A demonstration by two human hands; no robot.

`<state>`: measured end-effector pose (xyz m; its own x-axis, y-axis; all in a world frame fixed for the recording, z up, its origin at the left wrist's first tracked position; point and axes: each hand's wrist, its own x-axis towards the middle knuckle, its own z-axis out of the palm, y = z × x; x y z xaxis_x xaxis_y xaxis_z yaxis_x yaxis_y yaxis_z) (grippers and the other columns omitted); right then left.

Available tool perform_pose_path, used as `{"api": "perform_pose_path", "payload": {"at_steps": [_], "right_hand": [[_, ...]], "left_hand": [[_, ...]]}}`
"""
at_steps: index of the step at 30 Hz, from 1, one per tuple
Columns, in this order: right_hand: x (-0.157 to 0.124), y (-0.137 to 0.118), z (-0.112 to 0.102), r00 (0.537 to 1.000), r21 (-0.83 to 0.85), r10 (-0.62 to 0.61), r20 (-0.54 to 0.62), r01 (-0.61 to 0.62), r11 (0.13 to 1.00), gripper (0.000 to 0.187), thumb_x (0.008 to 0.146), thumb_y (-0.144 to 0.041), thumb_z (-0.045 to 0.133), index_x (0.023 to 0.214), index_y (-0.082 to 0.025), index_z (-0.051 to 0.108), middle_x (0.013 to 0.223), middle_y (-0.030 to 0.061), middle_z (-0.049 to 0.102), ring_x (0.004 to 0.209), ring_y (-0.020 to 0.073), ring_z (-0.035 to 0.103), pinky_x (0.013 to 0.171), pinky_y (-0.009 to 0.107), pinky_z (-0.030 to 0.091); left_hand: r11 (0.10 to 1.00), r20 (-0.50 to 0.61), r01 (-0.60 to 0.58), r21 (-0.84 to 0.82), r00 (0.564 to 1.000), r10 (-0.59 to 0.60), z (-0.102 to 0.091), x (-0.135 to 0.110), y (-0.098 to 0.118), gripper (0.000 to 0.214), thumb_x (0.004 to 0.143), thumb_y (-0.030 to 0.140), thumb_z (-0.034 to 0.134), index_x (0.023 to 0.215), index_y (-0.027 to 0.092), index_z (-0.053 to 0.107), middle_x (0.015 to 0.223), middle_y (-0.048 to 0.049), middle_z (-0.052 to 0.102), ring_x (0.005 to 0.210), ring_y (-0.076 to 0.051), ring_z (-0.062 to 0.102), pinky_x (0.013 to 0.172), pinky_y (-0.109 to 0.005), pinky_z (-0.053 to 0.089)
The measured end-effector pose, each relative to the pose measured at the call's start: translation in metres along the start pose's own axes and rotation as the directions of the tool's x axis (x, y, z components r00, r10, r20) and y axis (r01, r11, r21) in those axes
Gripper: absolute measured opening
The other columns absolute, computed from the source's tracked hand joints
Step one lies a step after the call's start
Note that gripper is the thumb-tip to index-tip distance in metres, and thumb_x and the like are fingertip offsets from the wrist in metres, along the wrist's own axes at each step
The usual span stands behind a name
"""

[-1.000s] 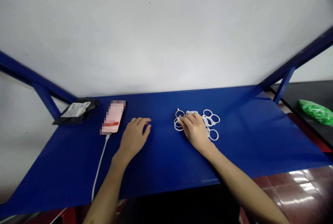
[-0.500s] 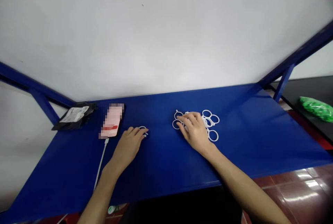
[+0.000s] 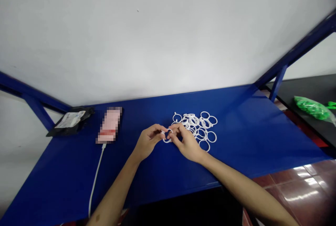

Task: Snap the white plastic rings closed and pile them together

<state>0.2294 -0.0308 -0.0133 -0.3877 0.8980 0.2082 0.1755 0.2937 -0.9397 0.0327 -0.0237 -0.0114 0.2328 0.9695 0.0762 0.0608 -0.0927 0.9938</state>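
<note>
Both my hands meet over the middle of the blue table (image 3: 249,138). My left hand (image 3: 148,141) and my right hand (image 3: 186,142) each pinch one white plastic ring (image 3: 167,137) held between them just above the table. A pile of several more white rings (image 3: 199,125) lies on the table right behind my right hand.
A phone (image 3: 109,125) lies at the left with a white cable (image 3: 96,177) running toward the front edge. A black packet (image 3: 69,121) sits at the far left corner. A green bag (image 3: 312,107) rests on a black surface to the right. A white wall stands behind.
My left hand left the table near the phone and moved right. My right hand lifted a ring off the pile, and both hands now hold it together.
</note>
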Motion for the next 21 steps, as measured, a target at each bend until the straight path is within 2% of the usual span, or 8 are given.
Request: {"api": "perform_pose_path", "payload": {"at_steps": [4, 9, 11, 14, 16, 21], "right_hand": [[-0.001, -0.003, 0.002, 0.998, -0.025, 0.063, 0.02, -0.063, 0.998, 0.019, 0.1, -0.031, 0.047, 0.116, -0.022, 0.054, 0.072, -0.0041, 0.059, 0.062, 0.0121, 0.062, 0.062, 0.027, 0.05], [-0.001, 0.0, 0.0, 0.989, 0.07, 0.137, 0.049, -0.14, 0.988, 0.02, 0.098, -0.04, 0.055, 0.098, -0.021, 0.058, 0.062, -0.0067, 0.056, 0.052, 0.01, 0.058, 0.055, 0.024, 0.046], [-0.002, 0.003, -0.002, 0.988, 0.077, 0.122, 0.093, -0.129, 0.989, 0.021, 0.098, -0.041, 0.054, 0.096, -0.021, 0.058, 0.061, -0.0063, 0.057, 0.051, 0.0096, 0.057, 0.054, 0.023, 0.045], [-0.004, 0.005, -0.002, 0.99, 0.012, 0.043, 0.135, -0.046, 0.999, 0.02, 0.1, -0.039, 0.052, 0.094, -0.02, 0.059, 0.061, -0.0056, 0.058, 0.051, 0.0091, 0.056, 0.054, 0.022, 0.044], [-0.005, 0.004, 0.0, 0.994, -0.035, 0.003, 0.106, 0.001, 0.999, 0.02, 0.1, -0.038, 0.051, 0.093, -0.02, 0.058, 0.061, -0.0053, 0.058, 0.051, 0.0091, 0.055, 0.053, 0.022, 0.043], [-0.004, 0.002, 0.005, 0.995, -0.144, -0.003, -0.102, -0.012, 0.989, 0.02, 0.1, -0.038, 0.052, 0.093, -0.021, 0.057, 0.061, -0.0052, 0.056, 0.051, 0.0102, 0.054, 0.053, 0.023, 0.043]], "left_hand": [[0.999, -0.058, -0.041, 0.006, 0.997, 0.041, 0.001, -0.004, -0.012, 0.029, 0.082, 0.046, 0.076, 0.09, 0.019, 0.074, 0.075, -0.0008, 0.063, 0.067, -0.011, 0.056, 0.062, -0.022, 0.044], [0.989, 0.015, -0.142, -0.029, 0.99, 0.143, 0.002, -0.005, -0.014, 0.021, 0.082, 0.042, 0.076, 0.088, 0.021, 0.076, 0.077, -0.0006, 0.062, 0.068, -0.011, 0.056, 0.063, -0.022, 0.045], [0.983, 0.042, -0.179, -0.033, 0.983, 0.18, 0.004, -0.005, -0.013, 0.016, 0.083, 0.038, 0.077, 0.086, 0.022, 0.076, 0.077, -0.0002, 0.062, 0.067, -0.01, 0.056, 0.063, -0.022, 0.045], [0.98, 0.046, -0.201, -0.006, 0.979, 0.201, 0.006, -0.007, -0.009, 0.014, 0.083, 0.036, 0.077, 0.08, 0.022, 0.075, 0.077, -0.0002, 0.06, 0.068, -0.01, 0.056, 0.063, -0.023, 0.045], [0.982, 0.05, -0.187, 0.021, 0.981, 0.186, 0.006, -0.007, -0.005, 0.018, 0.084, 0.039, 0.076, 0.079, 0.021, 0.075, 0.079, -0.001, 0.06, 0.07, -0.011, 0.057, 0.064, -0.023, 0.047], [0.99, 0.005, -0.118, 0.077, 0.993, 0.118, 0.006, -0.005, 0.0, 0.023, 0.086, 0.041, 0.072, 0.096, 0.021, 0.074, 0.092, -0.0051, 0.066, 0.081, -0.015, 0.062, 0.074, -0.028, 0.051]]}}
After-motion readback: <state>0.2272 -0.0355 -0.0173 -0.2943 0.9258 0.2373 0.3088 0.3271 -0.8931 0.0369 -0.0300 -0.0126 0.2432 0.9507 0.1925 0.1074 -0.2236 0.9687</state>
